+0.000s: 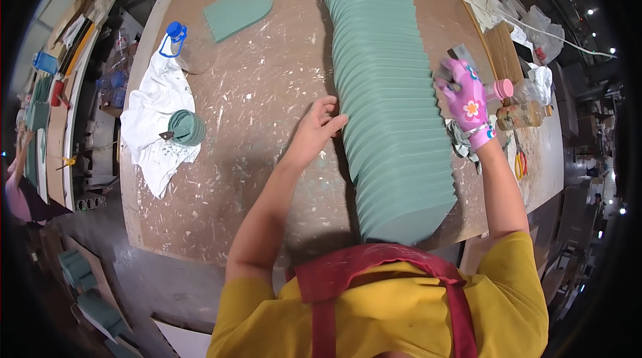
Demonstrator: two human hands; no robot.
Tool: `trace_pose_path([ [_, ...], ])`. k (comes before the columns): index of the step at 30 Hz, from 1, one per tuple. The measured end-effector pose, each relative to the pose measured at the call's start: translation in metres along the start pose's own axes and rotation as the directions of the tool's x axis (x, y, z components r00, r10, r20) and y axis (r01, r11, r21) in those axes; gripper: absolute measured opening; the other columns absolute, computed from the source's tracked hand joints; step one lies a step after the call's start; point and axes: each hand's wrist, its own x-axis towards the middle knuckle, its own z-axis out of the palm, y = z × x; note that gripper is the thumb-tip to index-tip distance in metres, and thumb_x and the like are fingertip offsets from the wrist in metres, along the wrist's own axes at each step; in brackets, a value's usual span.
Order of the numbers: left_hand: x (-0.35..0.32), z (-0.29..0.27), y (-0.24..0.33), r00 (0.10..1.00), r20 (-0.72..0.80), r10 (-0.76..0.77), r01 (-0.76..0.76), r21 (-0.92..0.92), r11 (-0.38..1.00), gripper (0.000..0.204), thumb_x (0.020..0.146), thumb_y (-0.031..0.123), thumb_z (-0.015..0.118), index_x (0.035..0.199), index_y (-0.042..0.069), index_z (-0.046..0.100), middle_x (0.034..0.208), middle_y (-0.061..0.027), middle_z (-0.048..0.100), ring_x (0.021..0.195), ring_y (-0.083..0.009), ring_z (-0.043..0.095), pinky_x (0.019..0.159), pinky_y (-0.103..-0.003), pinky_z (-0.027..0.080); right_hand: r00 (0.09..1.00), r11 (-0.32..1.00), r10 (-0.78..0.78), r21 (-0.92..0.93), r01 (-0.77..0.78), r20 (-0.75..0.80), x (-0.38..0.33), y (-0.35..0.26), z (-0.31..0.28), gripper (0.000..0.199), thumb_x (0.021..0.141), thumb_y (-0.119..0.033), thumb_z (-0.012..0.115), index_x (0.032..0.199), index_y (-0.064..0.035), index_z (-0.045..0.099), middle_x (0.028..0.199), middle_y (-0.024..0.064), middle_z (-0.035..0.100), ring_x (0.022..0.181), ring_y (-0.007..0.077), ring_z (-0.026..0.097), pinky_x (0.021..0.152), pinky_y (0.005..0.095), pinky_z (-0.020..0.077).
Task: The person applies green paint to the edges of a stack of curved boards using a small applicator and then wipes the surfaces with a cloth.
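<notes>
A long row of green round-ended sheets (388,97), overlapping like shingles, runs from my waist to the far side of the table. My left hand (317,129) is bare. It rests with fingers loosely apart against the row's left edge, thumb touching it. My right hand (468,100), in a pink flowered glove, is by the row's right edge. Its fingers are curled and a little blurred, with something greyish between them that I cannot make out. Just beyond those fingers shows a grey flat piece (461,56). Grey cloth strips (463,141) lie near the glove's wrist.
One single green sheet (239,13) lies at the far left. A white cloth (150,107) holds a green-smeared cup (186,127), close to a clear blue-capped jug (176,32). On the right are a pink-lidded container (500,89), a bottle (521,116) and scissors (520,163).
</notes>
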Motion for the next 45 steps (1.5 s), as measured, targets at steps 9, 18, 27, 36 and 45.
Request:
trace_pose_path([
  [9, -0.003, 0.005, 0.000, 1.000, -0.006, 0.016, -0.016, -0.060, 0.998, 0.048, 0.090, 0.016, 0.067, 0.127, -0.004, 0.045, 0.108, -0.0081, 0.059, 0.090, -0.0101, 0.057, 0.069, -0.025, 0.047, 0.670, 0.753, -0.565, -0.030, 0.657, 0.481, 0.082, -0.130, 0.051, 0.016, 0.072, -0.012, 0.065, 0.087, -0.0126, 0.061, 0.087, 0.0063, 0.062, 0.084, 0.0282, 0.063, 0.077, 0.0382, 0.0488],
  [18, -0.004, 0.003, 0.003, 1.000, -0.017, 0.005, -0.005, -0.029, 1.000, 0.053, 0.089, 0.019, 0.067, 0.131, -0.004, 0.042, 0.123, -0.0152, 0.052, 0.094, -0.0146, 0.059, 0.071, -0.026, 0.048, 0.986, 0.992, 0.083, 0.110, -0.067, -0.147, 0.027, 0.003, 0.020, 0.019, 0.081, -0.011, 0.067, 0.098, -0.0046, 0.061, 0.089, 0.0133, 0.063, 0.082, 0.0331, 0.064, 0.072, 0.0402, 0.0510],
  [27, -0.004, 0.003, -0.001, 1.000, -0.007, 0.013, -0.013, -0.029, 0.999, 0.048, 0.091, 0.016, 0.064, 0.129, -0.003, 0.042, 0.120, -0.0129, 0.053, 0.094, -0.0139, 0.060, 0.068, -0.025, 0.049, 0.783, 0.816, -0.519, -0.075, 0.573, 0.343, 0.066, -0.127, 0.063, 0.015, 0.076, -0.018, 0.063, 0.091, -0.0152, 0.061, 0.089, 0.0041, 0.064, 0.085, 0.0228, 0.064, 0.079, 0.0419, 0.0481],
  [36, 0.000, 0.005, -0.001, 1.000, 0.003, -0.004, 0.004, -0.001, 1.000, 0.049, 0.091, 0.015, 0.064, 0.130, -0.004, 0.041, 0.123, -0.0136, 0.051, 0.095, -0.0142, 0.060, 0.066, -0.025, 0.050, 0.994, 0.982, 0.064, -0.169, -0.079, -0.092, 0.027, 0.020, 0.009, 0.021, 0.082, -0.020, 0.067, 0.094, -0.0043, 0.063, 0.089, 0.0154, 0.065, 0.084, 0.0344, 0.064, 0.077, 0.0438, 0.0493],
  [45, -0.003, 0.003, 0.002, 1.000, -0.004, -0.019, 0.019, 0.014, 1.000, 0.052, 0.092, 0.016, 0.063, 0.133, -0.004, 0.038, 0.126, -0.0140, 0.048, 0.099, -0.0150, 0.058, 0.068, -0.025, 0.050, 0.999, 0.975, 0.036, -0.218, -0.028, 0.034, 0.028, 0.014, -0.001, 0.028, 0.074, -0.011, 0.067, 0.101, -0.0073, 0.062, 0.090, 0.0124, 0.063, 0.087, 0.0318, 0.062, 0.075, 0.0410, 0.0479],
])
